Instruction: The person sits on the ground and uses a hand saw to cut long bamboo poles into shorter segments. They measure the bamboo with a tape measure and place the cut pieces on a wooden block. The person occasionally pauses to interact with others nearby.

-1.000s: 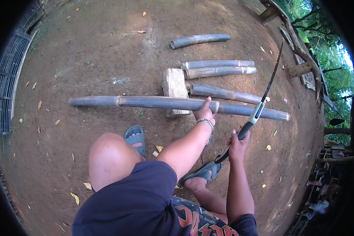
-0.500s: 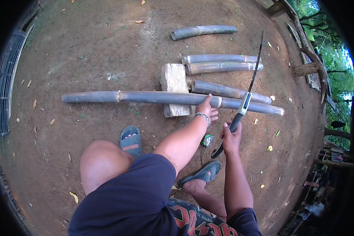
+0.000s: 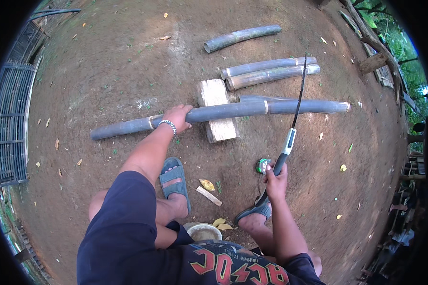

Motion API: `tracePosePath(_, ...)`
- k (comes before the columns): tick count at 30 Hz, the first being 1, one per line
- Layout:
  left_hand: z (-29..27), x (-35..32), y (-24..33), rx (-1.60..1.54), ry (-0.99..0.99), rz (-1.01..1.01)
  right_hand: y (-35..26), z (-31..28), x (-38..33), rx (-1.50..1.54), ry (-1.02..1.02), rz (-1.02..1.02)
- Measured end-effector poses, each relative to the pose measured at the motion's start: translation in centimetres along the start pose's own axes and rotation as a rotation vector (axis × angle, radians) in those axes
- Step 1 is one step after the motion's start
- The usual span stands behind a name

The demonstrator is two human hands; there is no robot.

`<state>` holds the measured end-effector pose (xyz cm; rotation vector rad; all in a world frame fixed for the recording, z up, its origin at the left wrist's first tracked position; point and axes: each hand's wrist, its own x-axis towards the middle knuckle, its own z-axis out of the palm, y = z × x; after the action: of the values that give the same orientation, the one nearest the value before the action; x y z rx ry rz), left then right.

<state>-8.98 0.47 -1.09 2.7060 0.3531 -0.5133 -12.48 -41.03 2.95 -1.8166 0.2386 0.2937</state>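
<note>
A long grey-brown bamboo pole (image 3: pixel 228 112) rests across a squared wooden block (image 3: pixel 222 131). My left hand (image 3: pixel 177 117), with a chain bracelet at the wrist, is wrapped over the pole to the left of the block. In my right hand (image 3: pixel 276 182) is the black handle of a hand saw (image 3: pixel 288 142). Its long thin blade points away from me, passing in front of the pole's right part in this view; whether it touches cannot be told. Beside that hand, a green and black tape measure (image 3: pixel 263 166) lies on the ground.
Beyond the block lie several cut bamboo pieces (image 3: pixel 274 76), one mostly hidden behind the pole. A split strip (image 3: pixel 209 195) is by my left sandal (image 3: pixel 173 179). Below it stands a pale bucket (image 3: pixel 204 232). A slatted bamboo panel (image 3: pixel 9 123) stands far left.
My left hand has shifted left along the pole, past the block. The pole's right end now covers most of a short piece behind it. The saw has come nearer to me.
</note>
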Motion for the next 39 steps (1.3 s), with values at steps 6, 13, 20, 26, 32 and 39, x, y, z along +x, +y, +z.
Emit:
tracePosePath(6, 0.8, -2.0, 3.1, 0.038, 0.162, 0.067, 0.0, 2.0, -3.7, -0.099, -0.104, -0.025)
tracePosePath(13, 1.7, -1.8, 4.2, 0.084, 0.189, 0.094, 1.7, 3.0, -7.4, -0.182, -0.319, 0.138)
tracePosePath(20, 4.1, -1.9, 3.1, 0.073, 0.297, 0.129, 3.6, 3.4, -9.5, -0.184, -0.358, 0.237)
tracePosePath(26, 4.3, -1.3, 1.8, 0.099, 0.286, 0.162, 4.0, 2.8, -10.1, -0.313, -0.384, 0.199)
tracePosePath(32, 2.4, -1.7, 2.5, 0.09, 0.25, 0.171, 4.4, 3.0, -9.9, -0.345, -0.392, 0.245)
tracePosePath(39, 1.5, 0.6, 4.7, -0.071, 0.07, 0.032, 4.5, 4.6, -9.1, -0.38, -0.383, 0.166)
